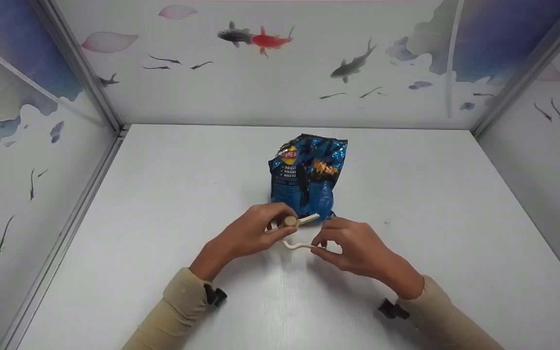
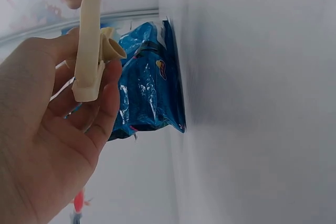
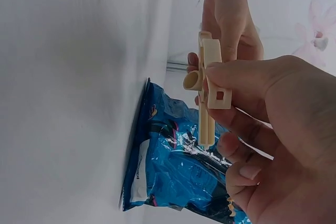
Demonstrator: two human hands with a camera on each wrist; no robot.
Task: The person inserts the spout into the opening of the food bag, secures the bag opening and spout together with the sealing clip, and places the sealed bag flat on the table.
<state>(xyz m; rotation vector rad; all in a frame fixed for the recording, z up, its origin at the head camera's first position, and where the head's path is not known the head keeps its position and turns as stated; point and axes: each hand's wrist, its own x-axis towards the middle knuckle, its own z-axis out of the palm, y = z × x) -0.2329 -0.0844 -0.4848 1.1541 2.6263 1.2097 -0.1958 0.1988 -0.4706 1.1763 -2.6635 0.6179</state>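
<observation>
White panels (image 1: 280, 97) printed with fish surround a white worktop (image 1: 163, 194). The fingers of the left hand (image 1: 253, 231) grip a cream plastic clip (image 2: 88, 51) around its round spout (image 1: 290, 221). Its 2 arms stand apart; the fingers of the right hand (image 1: 358, 245) pinch the end of 1. A blue snack bag (image 1: 304, 180) rests on the worktop just beyond both hands' fingers

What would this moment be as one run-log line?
left hand: holds cream spouted piece | right hand: pinches cream strip | blue bag: on white table, beyond both hands
</observation>
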